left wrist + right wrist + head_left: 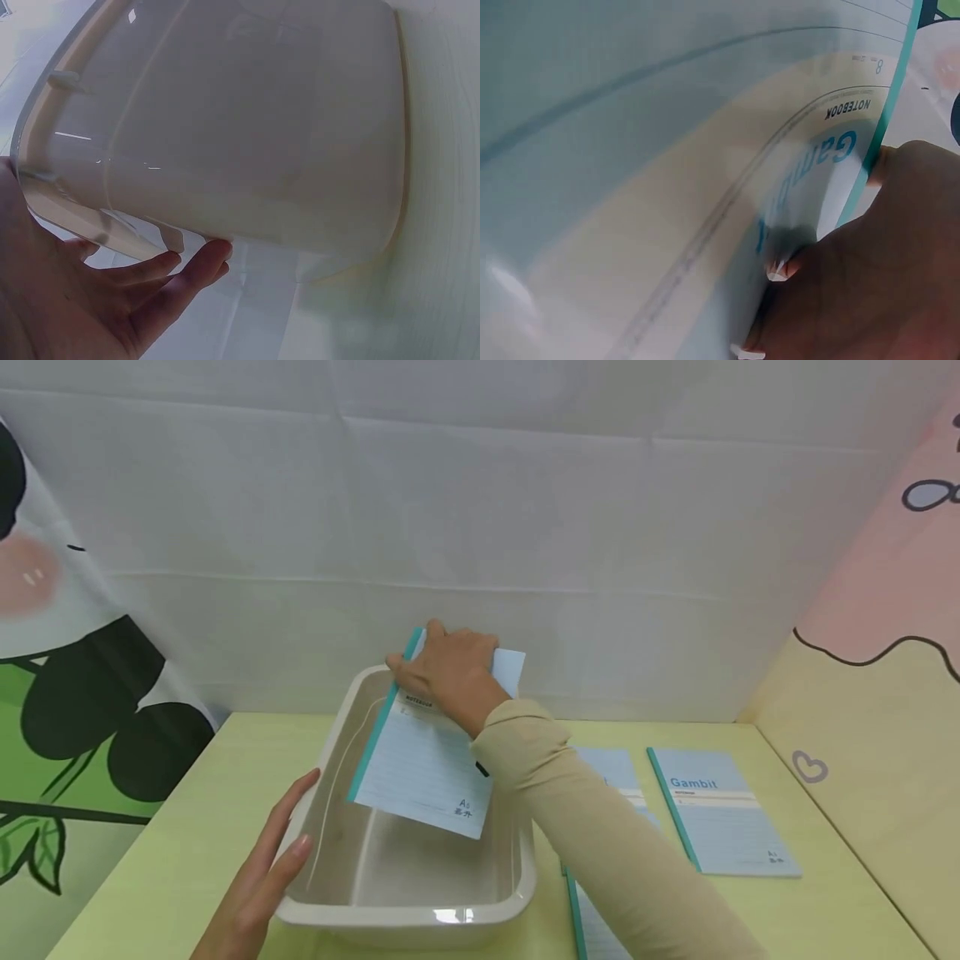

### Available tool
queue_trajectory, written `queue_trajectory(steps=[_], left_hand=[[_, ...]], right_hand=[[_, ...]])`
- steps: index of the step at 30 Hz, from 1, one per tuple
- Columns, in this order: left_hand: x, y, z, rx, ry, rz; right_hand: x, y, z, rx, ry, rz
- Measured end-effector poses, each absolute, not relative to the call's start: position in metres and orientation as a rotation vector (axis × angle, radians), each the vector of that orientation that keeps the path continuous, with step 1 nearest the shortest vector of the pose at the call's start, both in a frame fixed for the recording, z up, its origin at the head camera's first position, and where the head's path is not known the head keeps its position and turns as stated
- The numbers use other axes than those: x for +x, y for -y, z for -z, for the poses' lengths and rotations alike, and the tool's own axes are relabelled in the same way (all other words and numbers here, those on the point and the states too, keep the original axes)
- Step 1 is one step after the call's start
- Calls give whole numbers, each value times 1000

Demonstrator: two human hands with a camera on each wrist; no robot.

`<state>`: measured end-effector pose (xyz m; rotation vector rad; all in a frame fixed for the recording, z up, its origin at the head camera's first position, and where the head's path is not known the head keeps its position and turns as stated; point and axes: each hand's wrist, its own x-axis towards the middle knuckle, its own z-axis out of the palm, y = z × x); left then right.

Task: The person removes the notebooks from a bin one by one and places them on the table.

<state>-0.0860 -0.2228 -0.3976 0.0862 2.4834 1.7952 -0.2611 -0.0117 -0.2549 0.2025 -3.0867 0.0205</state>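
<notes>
A light-blue notebook (420,768) with a teal spine hangs tilted over the off-white plastic bin (390,914). My right hand (457,677) grips its upper part, the thumb by the spine. Up close in the right wrist view, the cover (667,150) bends under the fingers of the right hand (885,277). My left hand (258,877) rests against the bin's left side. In the left wrist view, the left hand (105,300) has its fingers stretched along the bin wall (262,112). The visible part of the bin's floor holds nothing.
To the right on the pale yellow table (825,918) lies another notebook (731,818). Beside it, more notebooks (607,764) are partly hidden under my right sleeve (600,810). A white cloth wall (525,527) stands behind, with printed panels at both sides.
</notes>
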Motion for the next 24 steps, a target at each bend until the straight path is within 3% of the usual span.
queue_trajectory(steps=[12,24], left_hand=[[-88,225,397,109,-2502,-1772],[-88,230,403,98,-2500,-1775]], right_hand=[[-258,-19,226,145,3324,-150],[-254,-62,241,163,3352,-347]])
